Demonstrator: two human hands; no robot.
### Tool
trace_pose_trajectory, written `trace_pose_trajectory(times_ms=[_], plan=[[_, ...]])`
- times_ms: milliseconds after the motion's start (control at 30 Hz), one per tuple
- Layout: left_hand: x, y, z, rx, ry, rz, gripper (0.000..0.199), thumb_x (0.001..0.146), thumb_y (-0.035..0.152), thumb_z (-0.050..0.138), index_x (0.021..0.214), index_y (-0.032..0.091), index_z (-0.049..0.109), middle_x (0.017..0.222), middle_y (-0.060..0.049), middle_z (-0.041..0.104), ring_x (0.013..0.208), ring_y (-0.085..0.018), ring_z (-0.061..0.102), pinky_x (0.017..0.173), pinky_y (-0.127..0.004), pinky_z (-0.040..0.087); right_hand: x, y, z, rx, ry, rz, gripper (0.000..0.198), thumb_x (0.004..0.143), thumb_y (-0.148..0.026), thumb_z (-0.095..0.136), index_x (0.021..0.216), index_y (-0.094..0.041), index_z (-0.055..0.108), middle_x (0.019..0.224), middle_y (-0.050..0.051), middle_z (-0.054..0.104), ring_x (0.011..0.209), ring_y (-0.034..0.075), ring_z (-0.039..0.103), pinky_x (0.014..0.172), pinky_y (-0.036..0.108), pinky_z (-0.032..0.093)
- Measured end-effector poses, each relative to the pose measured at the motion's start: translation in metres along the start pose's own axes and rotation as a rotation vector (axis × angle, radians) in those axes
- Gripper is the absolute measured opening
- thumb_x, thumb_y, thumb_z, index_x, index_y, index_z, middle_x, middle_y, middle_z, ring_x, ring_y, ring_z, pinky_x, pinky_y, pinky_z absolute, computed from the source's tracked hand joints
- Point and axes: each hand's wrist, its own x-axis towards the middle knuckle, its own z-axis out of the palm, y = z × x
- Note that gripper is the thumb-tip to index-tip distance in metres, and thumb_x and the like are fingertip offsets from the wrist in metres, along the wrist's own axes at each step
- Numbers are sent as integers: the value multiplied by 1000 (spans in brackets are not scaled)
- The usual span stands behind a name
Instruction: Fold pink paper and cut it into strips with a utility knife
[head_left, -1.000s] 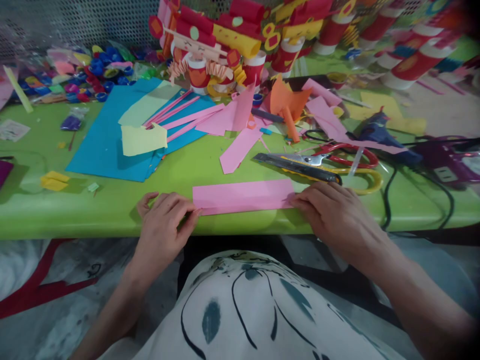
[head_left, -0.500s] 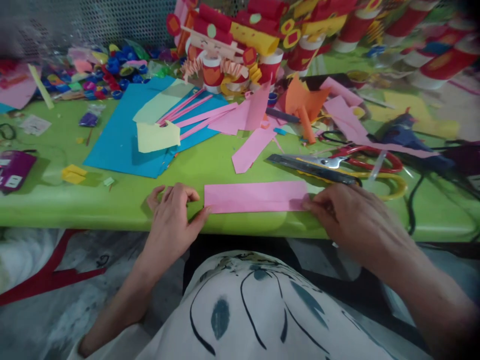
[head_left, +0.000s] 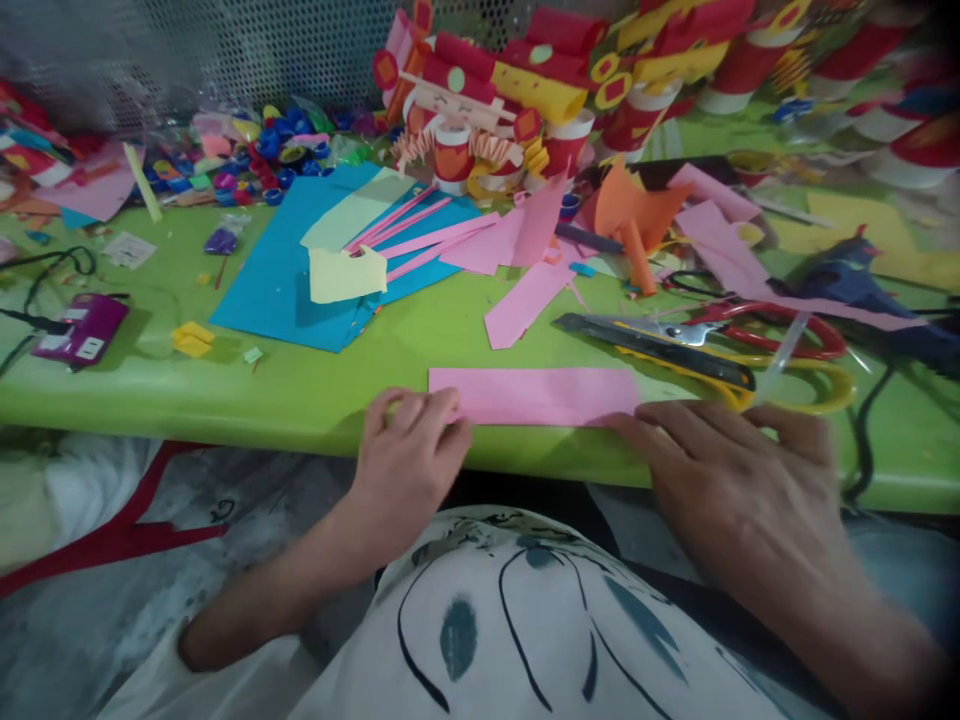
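A pink paper strip (head_left: 540, 393) lies lengthwise near the front edge of the green table, with a crease line along its lower part. My left hand (head_left: 411, 450) pinches its lower left edge between thumb and curled fingers. At the other end, my right hand (head_left: 739, 480) has its thumb and forefinger closed on the lower right corner, the other fingers stretched to the right. Just beyond the right hand are a black and yellow box cutter (head_left: 660, 352) and red- and yellow-handled scissors (head_left: 780, 330).
Blue paper sheets (head_left: 277, 260) with pink strips on top lie behind on the left. Pink paper scraps (head_left: 525, 305) and an orange paper piece (head_left: 630, 215) lie mid-table. A purple device (head_left: 82, 328) with a cord sits far left. Red and yellow paper-cup figures (head_left: 454, 150) stand at the back.
My left hand has moved right, from the strip's left corner onto its lower edge. My right hand's fingers have spread out along the right end. The whole view has shifted slightly.
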Motion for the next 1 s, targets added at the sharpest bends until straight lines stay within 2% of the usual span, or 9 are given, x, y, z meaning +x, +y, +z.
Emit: trace_pose_trajectory(times_ms=[100,233,300,367,467,567,700,833,1000], plan=[[-2,11,6,83,79,181,27,105,6,53,109,10,79,127,-14,79,113,-24,69,102,-35,55,-7,-10,-3,-53,67,-96,34,96,-5,50,119,-14,73,118,14,81,107,30,71,84,44,47],[0,23,4,132,-19,147,26,102,8,54,115,8,77,126,-20,78,106,-26,73,79,-32,61,-11,-16,-2,-46,64,-76,35,93,-4,54,121,-9,74,116,15,80,101,28,73,86,42,51],[8,32,-2,126,-122,75,35,105,21,57,137,14,71,135,-21,73,107,-30,72,67,-34,60,-11,-18,-2,-35,54,-45,34,95,-6,54,120,-13,75,114,13,81,98,27,73,88,43,50],[21,46,-7,122,-204,25,58,109,43,57,165,30,49,149,-22,65,108,-35,71,64,-38,59,-11,-20,-2,-20,43,-18,33,95,-7,55,119,-15,76,114,11,81,97,27,73,90,44,49],[43,69,-5,111,-314,0,80,104,71,56,174,45,29,163,-19,53,105,-37,69,71,-49,62,-12,-21,-2,-14,7,16,34,95,-7,55,121,-16,75,113,11,81,98,28,73,90,45,48],[56,83,4,147,-388,-24,93,93,80,66,173,46,32,163,-18,52,109,-40,67,73,-55,63,-14,-22,-4,-14,-4,27,36,96,-8,54,123,-18,75,115,10,82,95,27,73,90,46,47],[52,83,10,178,-386,-22,109,81,85,74,173,40,36,158,-20,56,112,-41,66,75,-57,65,-15,-21,-6,10,-13,58,40,98,-8,51,126,-22,75,116,8,82,94,26,74,92,47,46],[38,72,7,214,-364,7,102,90,77,73,171,23,43,160,-23,56,119,-38,65,87,-54,66,-15,-20,-6,68,-14,90,41,100,-9,47,123,-28,75,117,6,82,95,26,75,92,49,44],[16,59,10,240,-317,16,88,100,63,72,169,16,46,159,-22,60,129,-34,65,105,-48,63,-15,-16,-2,87,45,59,40,96,-6,53,124,-24,74,117,7,82,92,27,76,89,49,45]])
